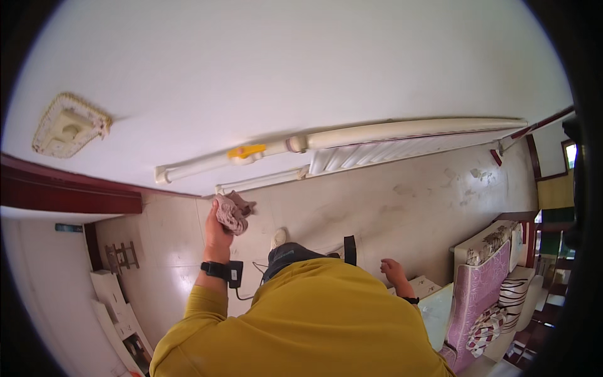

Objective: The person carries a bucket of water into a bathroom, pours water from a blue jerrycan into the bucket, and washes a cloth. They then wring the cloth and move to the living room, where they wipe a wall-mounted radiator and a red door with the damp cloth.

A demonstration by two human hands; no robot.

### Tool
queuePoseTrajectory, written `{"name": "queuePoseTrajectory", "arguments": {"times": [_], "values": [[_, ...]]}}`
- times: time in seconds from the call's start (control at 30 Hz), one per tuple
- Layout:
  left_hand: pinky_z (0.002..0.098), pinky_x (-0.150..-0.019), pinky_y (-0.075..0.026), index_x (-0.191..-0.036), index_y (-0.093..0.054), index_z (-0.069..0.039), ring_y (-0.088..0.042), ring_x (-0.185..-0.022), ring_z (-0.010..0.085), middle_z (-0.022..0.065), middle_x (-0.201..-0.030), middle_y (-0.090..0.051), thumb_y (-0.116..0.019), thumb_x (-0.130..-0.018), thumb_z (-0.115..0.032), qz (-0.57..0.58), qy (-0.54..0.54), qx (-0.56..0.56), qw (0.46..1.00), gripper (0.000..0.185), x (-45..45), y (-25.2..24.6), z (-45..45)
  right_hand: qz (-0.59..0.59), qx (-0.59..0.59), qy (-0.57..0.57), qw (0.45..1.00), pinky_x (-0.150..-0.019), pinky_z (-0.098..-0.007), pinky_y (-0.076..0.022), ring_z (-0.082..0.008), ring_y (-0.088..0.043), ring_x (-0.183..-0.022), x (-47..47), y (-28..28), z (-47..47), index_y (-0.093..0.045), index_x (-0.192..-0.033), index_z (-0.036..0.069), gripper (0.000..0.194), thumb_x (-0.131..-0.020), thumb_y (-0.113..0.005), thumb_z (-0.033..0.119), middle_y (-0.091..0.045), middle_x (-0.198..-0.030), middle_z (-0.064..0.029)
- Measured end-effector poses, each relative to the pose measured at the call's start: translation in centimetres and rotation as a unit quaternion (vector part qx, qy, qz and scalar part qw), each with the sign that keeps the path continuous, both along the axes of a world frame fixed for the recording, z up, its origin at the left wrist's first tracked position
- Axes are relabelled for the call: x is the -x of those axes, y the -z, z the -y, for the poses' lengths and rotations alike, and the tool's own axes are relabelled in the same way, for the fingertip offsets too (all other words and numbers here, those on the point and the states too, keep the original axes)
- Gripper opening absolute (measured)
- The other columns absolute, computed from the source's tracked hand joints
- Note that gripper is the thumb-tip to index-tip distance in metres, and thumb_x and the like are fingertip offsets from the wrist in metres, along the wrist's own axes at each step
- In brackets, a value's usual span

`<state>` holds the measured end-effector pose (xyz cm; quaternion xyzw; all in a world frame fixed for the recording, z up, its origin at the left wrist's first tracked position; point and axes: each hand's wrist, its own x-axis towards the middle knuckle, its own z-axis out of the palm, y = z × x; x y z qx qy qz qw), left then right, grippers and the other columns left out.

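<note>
My left hand point(219, 231) holds a crumpled pinkish-brown cloth point(232, 214), a loose fold of which sticks out to the right. The cloth appears just below the corner end of a thin white heating pipe point(264, 178), though whether they touch cannot be told. Higher on the wall runs a thick cream pipe point(198, 166) with a yellow valve handle point(247, 151). Over on the right, my right hand point(392, 269) hangs beside my body with its fingers loosely curled; whether it holds anything small is hidden.
A white radiator point(377, 153) lines the wall above the tiled floor point(330, 207). At the right stands a sofa with a purple cover point(478, 287), near a glass-topped table point(434, 311). A small wooden stool point(121, 257) and a white cabinet point(113, 301) are at the left.
</note>
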<state>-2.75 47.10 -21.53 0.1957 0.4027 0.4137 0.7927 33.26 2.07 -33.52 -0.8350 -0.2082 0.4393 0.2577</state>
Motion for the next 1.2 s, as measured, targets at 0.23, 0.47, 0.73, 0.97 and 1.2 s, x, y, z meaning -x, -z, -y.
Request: {"name": "queuePoseTrajectory", "arguments": {"times": [0.23, 0.47, 0.73, 0.97, 1.2], "values": [[0.0377, -0.092, -0.049, -0.123, -0.051, -0.003, -0.058, -0.108, 0.0256, 0.0112, -0.117, -0.060, -0.045, -0.100, -0.033, 0.086, -0.006, -0.207, 0.974, 0.039, -15.9, -6.7, 4.4, 0.036, -0.034, 0.086, 0.995, -0.069, -0.0323, -0.0520, -0.0202, -0.066, -0.072, -8.9, 1.4, 13.9, -0.063, -0.106, -0.001, 0.030, -0.092, -0.053, 0.024, -0.067, -0.081, -0.0132], [0.0319, -0.092, -0.045, -0.111, -0.061, -0.007, -0.057, -0.107, 0.0251, 0.0073, -0.115, -0.061, -0.046, -0.096, -0.018, -0.585, 0.025, -0.576, 0.570, 0.024, -29.0, -3.1, 3.2, 0.129, -0.020, 0.101, 0.986, -0.068, -0.0352, -0.0511, -0.0244, -0.065, -0.072, -14.7, 2.0, 23.0, -0.064, -0.106, 0.002, 0.028, -0.092, -0.052, 0.023, -0.066, -0.080, -0.0140], [0.0380, -0.094, -0.043, -0.113, -0.058, -0.004, -0.053, -0.111, 0.0307, 0.0122, -0.119, -0.055, -0.047, -0.097, -0.019, -0.646, -0.076, -0.535, 0.539, 0.025, -33.1, 1.2, 2.9, -0.033, 0.005, 0.203, 0.979, -0.068, -0.0355, -0.0521, -0.0235, -0.067, -0.072, -14.8, 4.9, 26.9, -0.063, -0.108, -0.001, 0.029, -0.092, -0.053, 0.021, -0.068, -0.083, -0.0130], [0.0390, -0.096, -0.043, -0.111, -0.061, -0.004, -0.053, -0.114, 0.0315, 0.0142, -0.121, -0.057, -0.048, -0.096, -0.019, -0.656, -0.074, -0.521, 0.542, 0.025, -41.3, 1.3, 5.6, -0.022, 0.030, 0.175, 0.984, -0.063, -0.0323, -0.0524, -0.0187, -0.065, -0.067, -28.3, 2.9, 29.2, -0.063, -0.106, -0.003, 0.028, -0.091, -0.054, 0.019, -0.068, -0.079, -0.0101], [0.0325, -0.086, -0.048, -0.104, -0.061, -0.003, -0.059, -0.102, 0.0253, 0.0109, -0.109, -0.060, -0.053, -0.091, -0.010, -0.607, -0.026, -0.562, 0.561, 0.017, -58.3, 0.7, 12.5, -0.046, -0.074, 0.259, 0.962, -0.072, -0.0303, -0.0513, -0.0167, -0.064, -0.074, -44.7, 1.1, 25.4, -0.061, -0.112, -0.002, 0.029, -0.095, -0.052, 0.019, -0.067, -0.081, -0.0099]]}}
